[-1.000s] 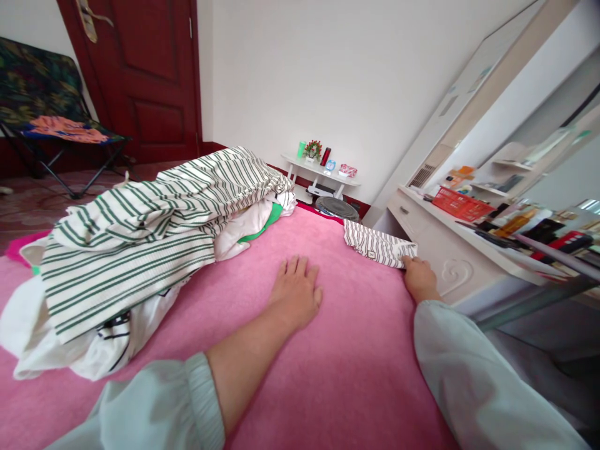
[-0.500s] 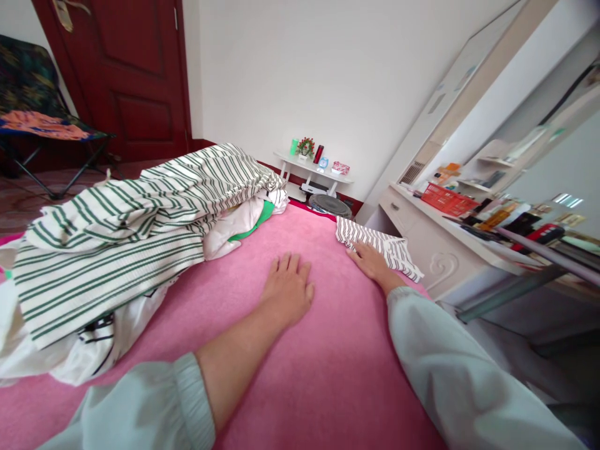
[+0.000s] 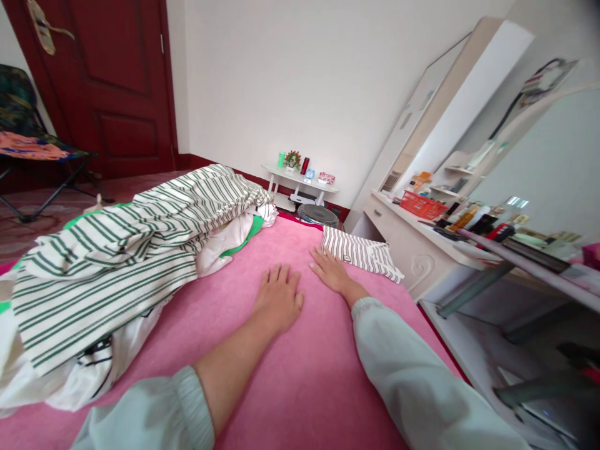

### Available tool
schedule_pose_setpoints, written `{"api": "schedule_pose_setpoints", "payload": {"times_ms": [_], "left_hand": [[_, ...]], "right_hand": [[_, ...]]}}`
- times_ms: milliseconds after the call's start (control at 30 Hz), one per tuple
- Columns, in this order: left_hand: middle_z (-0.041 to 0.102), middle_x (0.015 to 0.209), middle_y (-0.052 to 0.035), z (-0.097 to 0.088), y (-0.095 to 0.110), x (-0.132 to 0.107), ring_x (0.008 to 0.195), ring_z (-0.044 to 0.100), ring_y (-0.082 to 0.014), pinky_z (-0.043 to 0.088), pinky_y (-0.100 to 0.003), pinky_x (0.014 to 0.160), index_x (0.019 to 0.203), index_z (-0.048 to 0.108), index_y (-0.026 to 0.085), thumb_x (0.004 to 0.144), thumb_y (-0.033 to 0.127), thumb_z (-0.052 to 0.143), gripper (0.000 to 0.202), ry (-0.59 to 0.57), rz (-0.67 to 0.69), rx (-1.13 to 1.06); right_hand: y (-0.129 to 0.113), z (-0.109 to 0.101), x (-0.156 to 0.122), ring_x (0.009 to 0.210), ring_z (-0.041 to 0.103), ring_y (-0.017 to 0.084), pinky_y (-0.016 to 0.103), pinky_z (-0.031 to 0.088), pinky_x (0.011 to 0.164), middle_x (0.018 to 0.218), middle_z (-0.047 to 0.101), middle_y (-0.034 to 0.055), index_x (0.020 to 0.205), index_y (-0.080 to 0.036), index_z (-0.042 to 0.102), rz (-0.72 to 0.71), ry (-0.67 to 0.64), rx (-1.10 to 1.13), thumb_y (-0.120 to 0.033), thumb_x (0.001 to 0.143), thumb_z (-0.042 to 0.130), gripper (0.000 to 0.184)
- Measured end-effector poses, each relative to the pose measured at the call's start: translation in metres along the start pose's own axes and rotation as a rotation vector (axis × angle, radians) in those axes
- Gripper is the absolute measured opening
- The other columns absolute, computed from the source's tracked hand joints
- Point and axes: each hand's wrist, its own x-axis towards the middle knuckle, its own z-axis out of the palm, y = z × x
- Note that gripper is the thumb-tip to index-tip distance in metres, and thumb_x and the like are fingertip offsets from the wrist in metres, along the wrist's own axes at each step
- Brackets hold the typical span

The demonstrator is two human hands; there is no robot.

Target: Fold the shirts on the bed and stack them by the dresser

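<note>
My left hand (image 3: 279, 297) lies flat and open on the pink bedcover (image 3: 290, 381), fingers spread, holding nothing. Just right of it my right hand (image 3: 330, 270) also rests flat and open on the cover, its fingers beside the near edge of a small folded black-and-white striped garment (image 3: 360, 251) at the bed's far right corner. A tall heap of clothes (image 3: 122, 250), topped by a green-and-white striped top, fills the left of the bed, a short way from my left hand.
A white dressing table (image 3: 422, 240) with a red basket (image 3: 423, 205) and bottles stands right of the bed. A small white shelf (image 3: 300, 178) sits by the far wall, a dark red door (image 3: 107, 81) and a folding chair (image 3: 28, 150) at left.
My right hand has let go of the small striped garment and slid left, from its right end to the cover beside my left hand. The view has turned to the right.
</note>
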Motion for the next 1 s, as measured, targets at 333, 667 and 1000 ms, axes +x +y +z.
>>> {"api": "schedule_pose_setpoints", "payload": {"times_ms": [333,667,1000], "left_hand": [[0.031,0.150,-0.0127,0.010,-0.004,0.000,0.138,0.024,-0.0320,0.015,-0.053,0.110,0.140,0.041,0.020,0.091,0.049,0.029,0.058,-0.037,0.035,0.077],[0.024,0.153,-0.0073,-0.004,-0.006,-0.048,0.140,0.020,-0.0313,0.014,-0.051,0.111,0.143,0.035,0.028,0.092,0.055,0.024,0.059,-0.116,0.056,0.103],[0.032,0.149,-0.0096,-0.032,-0.010,-0.080,0.138,0.027,-0.0282,0.021,-0.051,0.109,0.138,0.044,0.026,0.091,0.050,0.035,0.053,-0.060,0.110,0.016]], "right_hand": [[-0.070,0.002,-0.070,0.143,0.006,0.026,0.054,0.007,0.112,0.156,0.011,-0.0002,0.148,-0.030,0.017,0.186,-0.013,0.057,-0.054,0.094,0.016,0.059],[-0.119,0.006,-0.134,0.142,0.013,0.026,0.052,0.009,0.111,0.155,0.020,0.0038,0.146,-0.027,0.028,0.397,0.139,0.049,-0.047,0.094,0.021,0.056],[-0.111,0.003,-0.160,0.134,0.035,0.024,0.046,0.021,0.111,0.142,0.046,0.0054,0.125,-0.024,0.058,0.334,0.317,0.298,-0.038,0.085,0.048,0.044]]}}
